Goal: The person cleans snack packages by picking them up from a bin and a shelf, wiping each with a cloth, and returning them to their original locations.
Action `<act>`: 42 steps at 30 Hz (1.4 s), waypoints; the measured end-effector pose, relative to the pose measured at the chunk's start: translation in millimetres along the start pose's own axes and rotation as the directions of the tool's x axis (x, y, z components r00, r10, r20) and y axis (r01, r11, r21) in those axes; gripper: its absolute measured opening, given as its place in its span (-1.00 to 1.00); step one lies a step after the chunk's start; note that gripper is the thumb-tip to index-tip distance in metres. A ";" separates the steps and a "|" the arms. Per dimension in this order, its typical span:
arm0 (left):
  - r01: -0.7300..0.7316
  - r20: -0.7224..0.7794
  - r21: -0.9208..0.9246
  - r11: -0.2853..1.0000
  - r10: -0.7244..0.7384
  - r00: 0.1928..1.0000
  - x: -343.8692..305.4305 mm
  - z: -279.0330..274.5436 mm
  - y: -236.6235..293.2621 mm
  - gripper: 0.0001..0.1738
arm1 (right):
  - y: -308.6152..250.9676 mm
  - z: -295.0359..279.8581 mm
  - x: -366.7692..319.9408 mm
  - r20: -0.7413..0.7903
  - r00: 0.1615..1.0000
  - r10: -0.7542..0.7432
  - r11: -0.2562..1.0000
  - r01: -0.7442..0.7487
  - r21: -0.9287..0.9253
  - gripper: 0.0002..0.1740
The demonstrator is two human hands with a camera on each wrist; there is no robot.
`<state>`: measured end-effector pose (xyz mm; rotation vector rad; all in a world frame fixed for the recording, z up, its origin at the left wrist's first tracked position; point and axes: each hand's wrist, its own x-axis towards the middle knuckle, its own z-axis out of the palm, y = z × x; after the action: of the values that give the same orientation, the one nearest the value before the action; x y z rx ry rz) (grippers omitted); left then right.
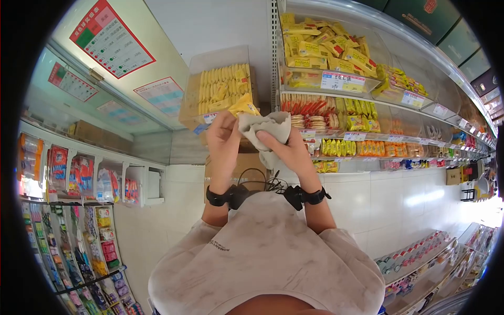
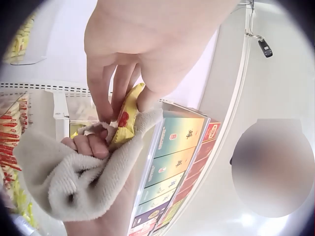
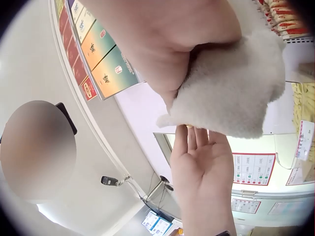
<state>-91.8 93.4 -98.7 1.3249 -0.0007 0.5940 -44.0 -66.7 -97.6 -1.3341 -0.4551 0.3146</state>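
A small yellow snack packet (image 1: pixel 244 106) with a red mark is pinched between the thumb and fingers of my left hand (image 1: pixel 223 142). My right hand (image 1: pixel 289 149) grips a pale grey cloth (image 1: pixel 275 128), its thumb lying on top. In the left wrist view the cloth wraps the right fingers, and their tips poke out beside the packet's (image 2: pixel 127 120) lower end. Seen from the right wrist, the cloth (image 3: pixel 231 88) drapes below the right palm and hides the packet. Both hands are close together in front of the chest.
A clear bin (image 1: pixel 189 79) of yellow packets stands just beyond the hands. Shelves of packaged snacks (image 1: pixel 344 81) run along the right, with price labels at their edges. A glass case (image 1: pixel 163 139) stands on the left; a cardboard box (image 1: pixel 212 173) sits below.
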 end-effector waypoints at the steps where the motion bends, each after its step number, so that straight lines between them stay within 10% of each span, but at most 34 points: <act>1: 0.011 -0.023 0.009 1.000 -0.011 1.000 -1.2 -0.2 1.5 -0.74 | -0.5 1.4 0.2 0.010 1.000 0.007 1.000 -0.007 0.026 -0.66; 15: 0.147 -0.060 -0.284 0.948 -0.170 0.984 3.1 1.1 -0.9 -0.72 | 2.4 -4.0 -2.5 -0.008 1.000 0.005 0.998 -0.005 0.055 -0.62; 32: 0.097 -0.110 -0.201 0.975 -0.121 0.987 1.0 0.7 0.7 -0.60 | 4.8 2.5 -1.5 0.042 0.995 -0.088 0.989 0.092 -0.118 -0.66; 38: 0.007 -0.250 -0.205 0.979 -0.060 0.966 2.9 5.5 2.5 -0.61 | 8.3 -13.4 -3.8 -0.301 0.948 0.104 0.972 -0.032 0.234 -0.59; 42: 0.003 -0.286 -0.164 0.987 -0.051 0.957 7.1 -0.5 4.3 -0.59 | -11.3 -23.1 -0.4 -0.400 0.912 0.087 0.991 -0.038 0.128 -0.26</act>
<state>-87.7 97.3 -92.5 1.0700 0.2053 0.7448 -33.5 -89.1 -90.4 -1.2585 -0.0426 0.1085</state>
